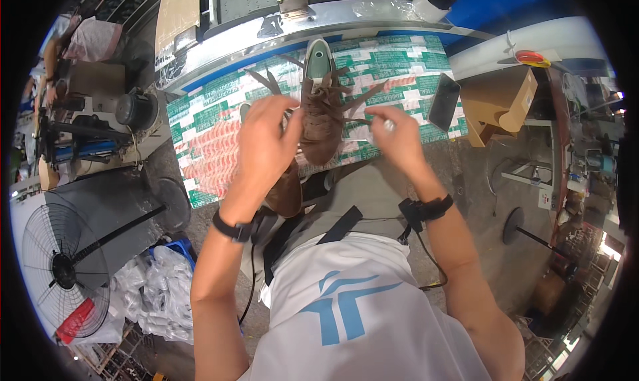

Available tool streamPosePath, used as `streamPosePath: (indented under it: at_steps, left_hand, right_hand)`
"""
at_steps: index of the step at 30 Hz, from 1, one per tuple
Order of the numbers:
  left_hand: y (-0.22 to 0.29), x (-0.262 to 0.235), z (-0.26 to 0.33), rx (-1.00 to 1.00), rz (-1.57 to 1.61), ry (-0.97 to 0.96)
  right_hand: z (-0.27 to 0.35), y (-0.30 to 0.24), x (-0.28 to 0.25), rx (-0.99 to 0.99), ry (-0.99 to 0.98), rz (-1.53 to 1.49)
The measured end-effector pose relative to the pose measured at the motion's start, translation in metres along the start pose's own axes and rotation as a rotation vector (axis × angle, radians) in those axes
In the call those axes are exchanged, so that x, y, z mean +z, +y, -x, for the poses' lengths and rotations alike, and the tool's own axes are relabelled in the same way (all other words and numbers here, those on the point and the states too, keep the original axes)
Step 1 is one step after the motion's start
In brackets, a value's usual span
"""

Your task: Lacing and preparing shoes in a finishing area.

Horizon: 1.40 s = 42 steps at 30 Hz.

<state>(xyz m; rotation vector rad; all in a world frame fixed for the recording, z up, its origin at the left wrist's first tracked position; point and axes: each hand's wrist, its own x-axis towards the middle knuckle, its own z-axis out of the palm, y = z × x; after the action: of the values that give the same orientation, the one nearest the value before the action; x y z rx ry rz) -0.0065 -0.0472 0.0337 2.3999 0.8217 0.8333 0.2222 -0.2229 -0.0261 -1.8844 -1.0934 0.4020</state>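
Note:
A brown lace-up shoe (322,125) lies on the covered work surface, toe toward me, its pale green insole (320,60) showing at the far end. Loose brown laces spread out on both sides of it. My right hand (399,140), slightly blurred, pinches a brown shoelace (357,121) to the right of the shoe. Against the shoe's left side, my left hand (266,135) has curled fingers and a thumb close to the index finger; what lies between them is hidden. Under that hand sits a second brown shoe (286,193), mostly covered, at the near edge.
Green, white and red printed sheeting (212,145) covers the work surface. A dark phone (444,101) lies at its right end, beside an open cardboard box (499,105). A metal-edged conveyor (253,31) runs behind. A floor fan (63,269) stands at the left near plastic bags (156,291).

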Motion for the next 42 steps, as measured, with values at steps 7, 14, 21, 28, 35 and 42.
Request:
streamPosePath:
  at_steps: [7,14,21,28,35,42]
  left_hand:
    - [-0.004,0.061,-0.029,-0.128,-0.025,-0.138]
    - [-0.032,0.052,-0.021,-0.639,0.647,-0.148]
    - [-0.016,0.055,-0.016,-0.418,0.591,-0.347]
    - [-0.002,0.049,-0.023,-0.099,0.022,-0.298]
    - [-0.030,0.044,-0.039,-0.600,0.653,-0.536]
    - [-0.011,0.019,-0.058,-0.168,0.006,-0.677]
  right_hand:
    - [-0.032,0.049,-0.029,0.283,-0.026,-0.102]
    - [-0.065,0.023,-0.061,0.380,-0.788,-0.421]
    - [-0.031,-0.003,-0.010,-0.322,0.011,0.404]
    - [-0.064,0.067,-0.040,-0.015,0.139,0.494]
    - [-0.047,-0.008,0.023,-0.422,0.129,0.024]
    - [-0.057,-0.010,0.070,-0.384,0.130,-0.051]
